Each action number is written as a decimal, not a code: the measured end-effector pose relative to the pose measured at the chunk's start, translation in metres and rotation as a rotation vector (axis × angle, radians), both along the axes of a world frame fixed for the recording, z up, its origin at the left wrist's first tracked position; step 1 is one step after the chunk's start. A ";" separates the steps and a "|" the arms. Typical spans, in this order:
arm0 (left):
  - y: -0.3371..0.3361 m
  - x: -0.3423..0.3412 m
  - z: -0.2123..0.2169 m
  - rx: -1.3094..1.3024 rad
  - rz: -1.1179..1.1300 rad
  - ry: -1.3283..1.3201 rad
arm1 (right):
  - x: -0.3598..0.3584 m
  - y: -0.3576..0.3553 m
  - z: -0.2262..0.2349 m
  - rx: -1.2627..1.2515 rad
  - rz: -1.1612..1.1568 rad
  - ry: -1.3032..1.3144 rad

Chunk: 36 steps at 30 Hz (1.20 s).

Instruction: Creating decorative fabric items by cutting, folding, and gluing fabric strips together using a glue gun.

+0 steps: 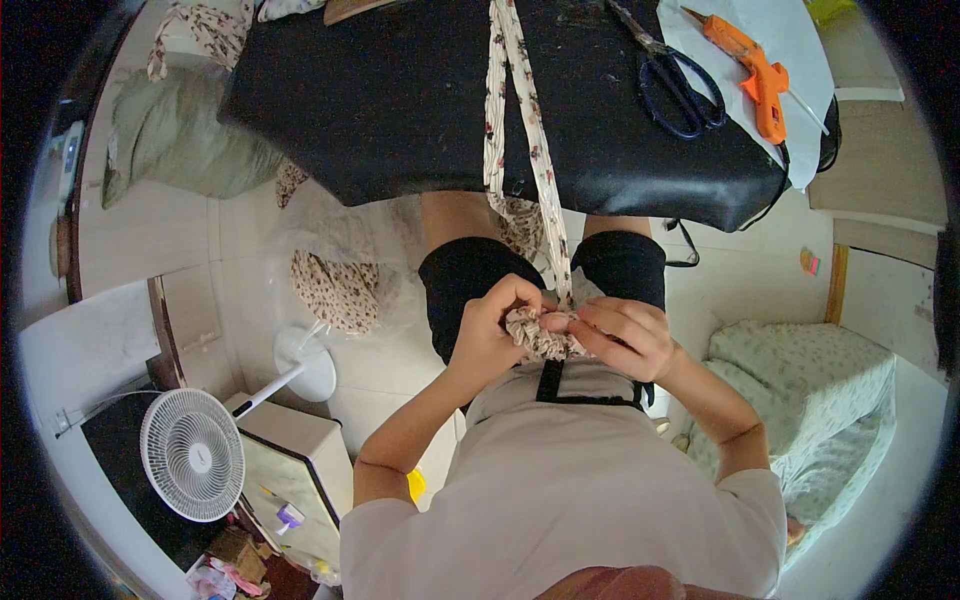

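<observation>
Pinch of 1 left hand and 1 right hand on 1 ruffled fabric bunch

white standing fan at left, green cloth, pale patterned bedding at right

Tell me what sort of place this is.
Probably a room at home used for crafts: scissors and an orange glue gun lie on the black-covered table, with a white standing fan nearby.
</observation>
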<state>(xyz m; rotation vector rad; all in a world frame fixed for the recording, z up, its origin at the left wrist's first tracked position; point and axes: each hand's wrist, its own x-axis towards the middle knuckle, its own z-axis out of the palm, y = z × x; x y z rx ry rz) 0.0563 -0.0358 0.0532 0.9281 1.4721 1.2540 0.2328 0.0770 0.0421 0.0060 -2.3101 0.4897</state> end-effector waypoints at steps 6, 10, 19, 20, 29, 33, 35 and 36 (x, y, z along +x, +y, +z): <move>-0.001 -0.011 -0.010 0.095 -0.130 0.058 | -0.001 0.001 -0.001 -0.094 -0.031 -0.009; -0.003 -0.010 -0.010 0.114 -0.119 -0.054 | -0.001 -0.002 -0.003 -0.158 -0.067 -0.033; -0.003 -0.004 -0.010 0.122 -0.024 -0.070 | -0.009 0.001 0.002 -0.221 -0.056 -0.042; -0.006 -0.003 -0.011 0.113 0.002 -0.054 | -0.010 0.001 0.003 -0.224 -0.054 -0.043; -0.010 0.009 -0.016 0.401 0.025 0.092 | -0.007 -0.003 0.004 -0.453 -0.031 -0.048; -0.011 0.011 -0.025 0.507 0.030 0.077 | -0.007 -0.005 0.005 -0.587 -0.049 -0.022; -0.011 0.008 -0.016 0.496 0.017 0.140 | -0.006 -0.005 0.005 -0.609 -0.057 -0.025; -0.010 0.006 -0.011 0.482 0.009 0.210 | -0.007 -0.005 0.007 -0.638 -0.035 -0.046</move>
